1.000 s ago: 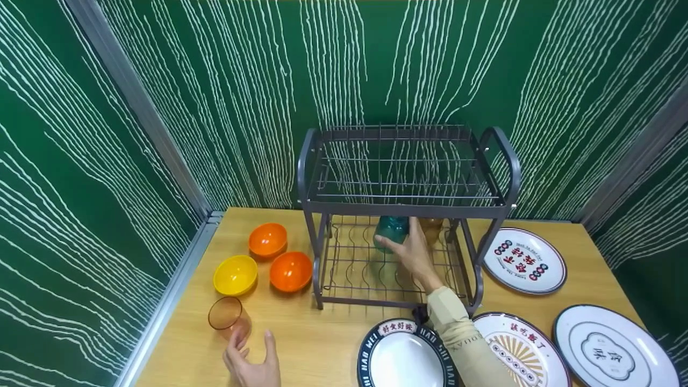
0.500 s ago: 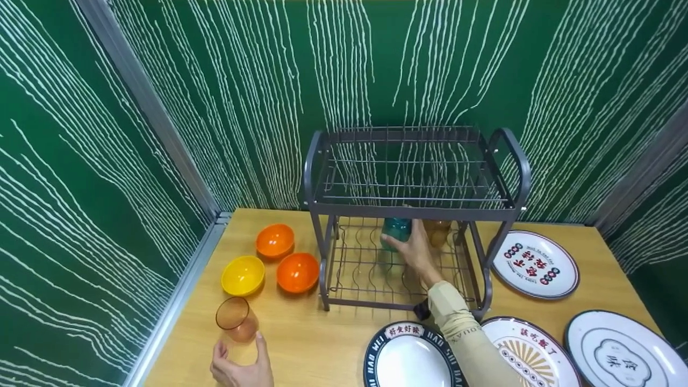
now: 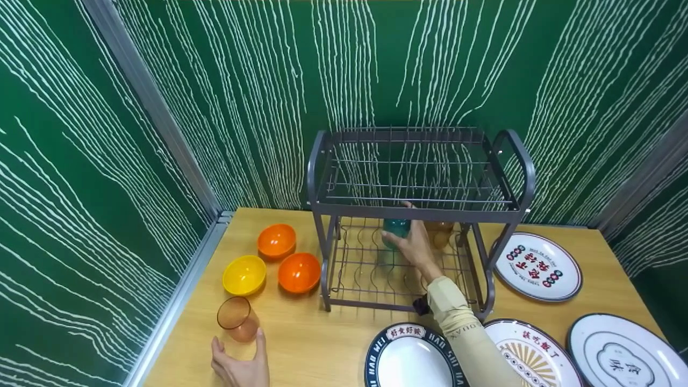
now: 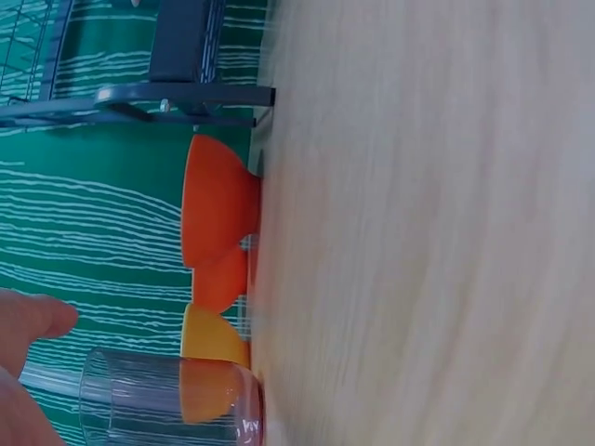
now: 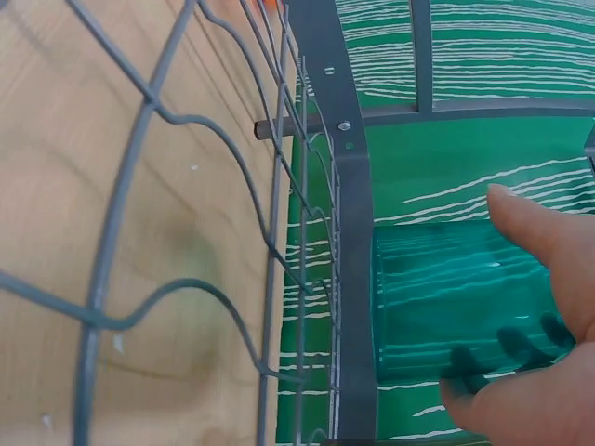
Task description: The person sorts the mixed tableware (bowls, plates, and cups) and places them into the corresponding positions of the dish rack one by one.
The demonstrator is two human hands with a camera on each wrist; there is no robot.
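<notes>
My right hand [image 3: 418, 246] reaches into the lower tier of the dark metal dish rack [image 3: 414, 212] and grips a teal see-through cup [image 3: 395, 228]. In the right wrist view the teal cup [image 5: 456, 297] lies between thumb and fingers, near the wire shelf [image 5: 270, 242]. Right of it on that tier is an amber cup [image 3: 442, 234], partly hidden. My left hand [image 3: 242, 368], thumb and fingers spread apart, is just in front of an orange see-through cup [image 3: 239, 322] on the table; whether a fingertip touches it I cannot tell.
Two orange bowls [image 3: 299, 273] and a yellow bowl [image 3: 244, 275] sit left of the rack. A dark-rimmed plate [image 3: 411, 360] lies in front of it. More plates are on the right: a sunburst plate [image 3: 529, 352], a small oval plate [image 3: 537, 266] and a large plate [image 3: 623, 360].
My left hand has drawn back slightly from the orange cup, and its fingers have come to either side of its near end. The right hand stays on the teal cup; the view shifted a little.
</notes>
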